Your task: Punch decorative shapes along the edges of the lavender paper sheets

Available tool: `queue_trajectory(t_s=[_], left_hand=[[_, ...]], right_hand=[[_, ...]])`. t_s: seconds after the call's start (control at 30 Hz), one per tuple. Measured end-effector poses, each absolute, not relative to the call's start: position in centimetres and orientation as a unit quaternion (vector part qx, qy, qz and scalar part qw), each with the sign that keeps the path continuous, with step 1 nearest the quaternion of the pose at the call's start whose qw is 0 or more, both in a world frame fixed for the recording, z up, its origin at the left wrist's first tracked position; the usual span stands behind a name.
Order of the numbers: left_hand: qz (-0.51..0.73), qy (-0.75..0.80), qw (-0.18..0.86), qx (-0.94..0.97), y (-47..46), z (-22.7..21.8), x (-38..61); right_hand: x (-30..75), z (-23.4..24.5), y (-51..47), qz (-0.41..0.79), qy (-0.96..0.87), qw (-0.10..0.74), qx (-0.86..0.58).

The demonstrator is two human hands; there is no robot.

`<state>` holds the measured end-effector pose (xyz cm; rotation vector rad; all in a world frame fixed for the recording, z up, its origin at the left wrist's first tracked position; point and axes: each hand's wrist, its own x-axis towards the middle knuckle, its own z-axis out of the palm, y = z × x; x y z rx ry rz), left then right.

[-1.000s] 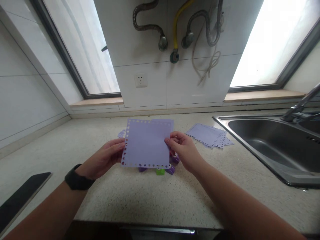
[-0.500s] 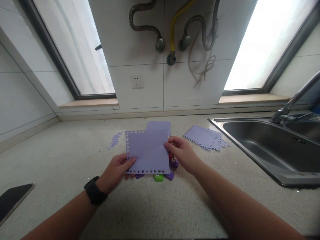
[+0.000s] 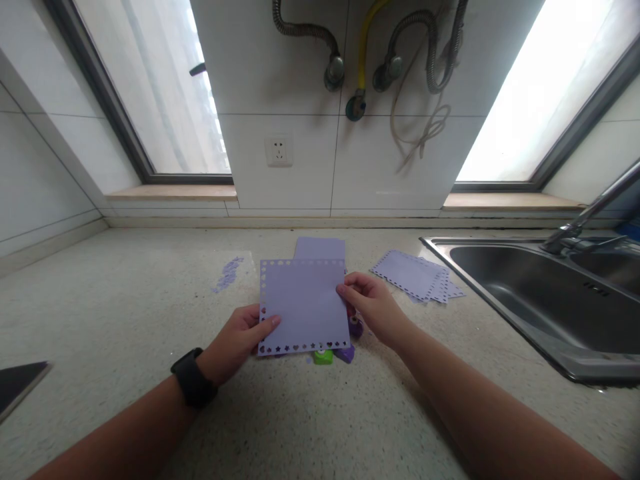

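Observation:
A light purple sheet of paper is held up between my two hands, with small shapes such as hearts and stars punched along its left, top and bottom edges. My left hand pinches its left edge, thumb on the front. At the right edge, my right hand grips it between thumb and fingers. Partly hidden under the sheet are a green craft punch and purple craft punches. Behind it lies more plain purple paper.
Several punched purple sheets lie fanned out right of centre, beside the steel sink. Tiny purple paper bits form a small heap at the left. A dark flat object rests at the counter's left edge.
The view has shifted slightly, and the held sheet has tilted a little, its lower edge now slanting. Both hands keep hold of it.

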<state>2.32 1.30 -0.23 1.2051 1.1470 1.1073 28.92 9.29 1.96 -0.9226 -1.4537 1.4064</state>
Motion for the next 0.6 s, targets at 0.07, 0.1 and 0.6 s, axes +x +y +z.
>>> queue_trajectory(t_s=[0.07, 0.1, 0.6], left_hand=[[0.466, 0.475, 0.552, 0.503, 1.35, -0.16, 2.36], [0.465, 0.470, 0.558, 0.502, 1.38, -0.13, 2.38], [0.440, 0.450, 0.599, 0.495, 1.60, -0.29, 2.35]], right_hand=[[28.92, 1.98, 9.29, 0.569, -0.587, 0.441, -0.371], [28.91, 1.96, 9.31, 0.571, -0.587, 0.440, -0.370], [28.74, 2.10, 9.23, 0.579, -0.601, 0.414, -0.364]])
